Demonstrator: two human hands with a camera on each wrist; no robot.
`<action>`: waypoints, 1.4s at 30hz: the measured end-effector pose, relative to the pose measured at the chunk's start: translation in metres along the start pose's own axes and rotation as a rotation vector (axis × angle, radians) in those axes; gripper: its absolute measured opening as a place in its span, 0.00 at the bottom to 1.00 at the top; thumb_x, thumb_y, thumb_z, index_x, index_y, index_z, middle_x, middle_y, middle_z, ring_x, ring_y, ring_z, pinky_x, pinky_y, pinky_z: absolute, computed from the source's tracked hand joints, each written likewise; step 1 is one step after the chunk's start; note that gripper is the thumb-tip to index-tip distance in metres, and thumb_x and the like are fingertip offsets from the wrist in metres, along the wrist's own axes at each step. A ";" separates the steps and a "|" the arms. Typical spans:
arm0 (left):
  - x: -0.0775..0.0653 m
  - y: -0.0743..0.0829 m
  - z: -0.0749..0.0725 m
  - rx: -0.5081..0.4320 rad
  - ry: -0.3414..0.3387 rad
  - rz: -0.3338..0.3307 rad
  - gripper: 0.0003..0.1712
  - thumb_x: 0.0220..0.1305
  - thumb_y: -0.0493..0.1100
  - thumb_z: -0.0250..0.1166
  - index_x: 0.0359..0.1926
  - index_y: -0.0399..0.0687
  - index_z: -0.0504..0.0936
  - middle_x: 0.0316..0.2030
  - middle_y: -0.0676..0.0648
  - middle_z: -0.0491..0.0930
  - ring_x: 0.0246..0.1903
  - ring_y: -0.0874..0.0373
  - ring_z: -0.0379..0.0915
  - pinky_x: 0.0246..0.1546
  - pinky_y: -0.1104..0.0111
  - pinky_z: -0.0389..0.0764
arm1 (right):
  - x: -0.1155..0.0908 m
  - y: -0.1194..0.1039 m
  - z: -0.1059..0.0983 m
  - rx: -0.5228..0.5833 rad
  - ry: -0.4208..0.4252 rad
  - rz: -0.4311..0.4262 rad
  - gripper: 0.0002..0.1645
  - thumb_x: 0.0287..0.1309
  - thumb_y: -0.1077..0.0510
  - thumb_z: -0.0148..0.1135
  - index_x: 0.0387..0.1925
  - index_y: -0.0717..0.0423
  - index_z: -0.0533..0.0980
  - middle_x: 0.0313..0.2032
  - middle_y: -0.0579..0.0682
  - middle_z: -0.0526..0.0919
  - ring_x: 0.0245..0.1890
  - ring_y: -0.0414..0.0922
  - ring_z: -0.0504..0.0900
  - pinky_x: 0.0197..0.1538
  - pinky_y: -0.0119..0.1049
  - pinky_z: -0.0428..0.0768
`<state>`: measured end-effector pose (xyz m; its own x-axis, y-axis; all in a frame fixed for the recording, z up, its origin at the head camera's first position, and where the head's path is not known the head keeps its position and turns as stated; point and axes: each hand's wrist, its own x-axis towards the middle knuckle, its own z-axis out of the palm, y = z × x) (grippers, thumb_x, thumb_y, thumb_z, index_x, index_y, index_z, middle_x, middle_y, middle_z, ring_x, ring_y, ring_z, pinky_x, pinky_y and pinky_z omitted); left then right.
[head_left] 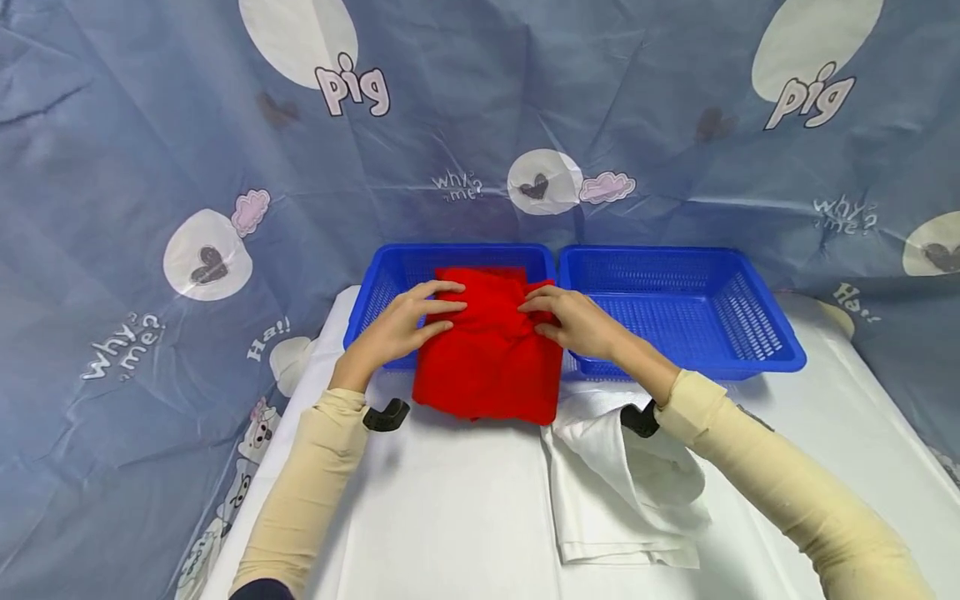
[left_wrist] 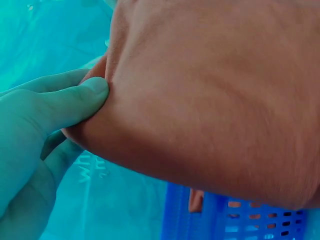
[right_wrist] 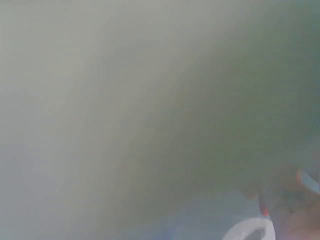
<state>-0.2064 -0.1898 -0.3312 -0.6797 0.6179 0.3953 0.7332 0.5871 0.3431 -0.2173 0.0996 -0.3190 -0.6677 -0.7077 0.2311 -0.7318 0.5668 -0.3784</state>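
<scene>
A folded red cloth (head_left: 487, 367) hangs over the front of the left blue basket (head_left: 352, 321). At its left edge my left hand (head_left: 401, 325) pinches it; in the left wrist view the thumb presses on top of the cloth (left_wrist: 200, 100), with fingers beneath. My right hand (head_left: 573, 321) grips the right edge, where the fabric bunches under the fingers. More red fabric (head_left: 487, 272) shows inside the basket behind the cloth. A pale blurred surface fills most of the right wrist view, leaving part of a hand (right_wrist: 295, 210) at the lower right.
A second blue basket (head_left: 780, 346) stands to the right, touching or nearly touching the first. In front of it, a crumpled, partly folded white cloth (head_left: 622, 500) lies on the white-covered table (head_left: 450, 517) below my right forearm. A printed blue-grey curtain (head_left: 480, 100) hangs behind.
</scene>
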 end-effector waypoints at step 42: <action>0.047 -0.064 -0.011 0.019 -0.127 -0.167 0.19 0.56 0.41 0.61 0.50 0.47 0.77 0.56 0.47 0.69 0.58 0.50 0.63 0.58 0.59 0.65 | 0.081 0.040 -0.013 -0.024 -0.100 0.092 0.20 0.52 0.66 0.55 0.49 0.55 0.75 0.48 0.54 0.76 0.50 0.51 0.73 0.55 0.46 0.69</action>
<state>-0.2848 -0.2043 -0.3252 -0.7896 0.5716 0.2232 0.6106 0.6960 0.3777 -0.3026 0.0701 -0.3032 -0.7160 -0.6900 0.1056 -0.6719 0.6402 -0.3724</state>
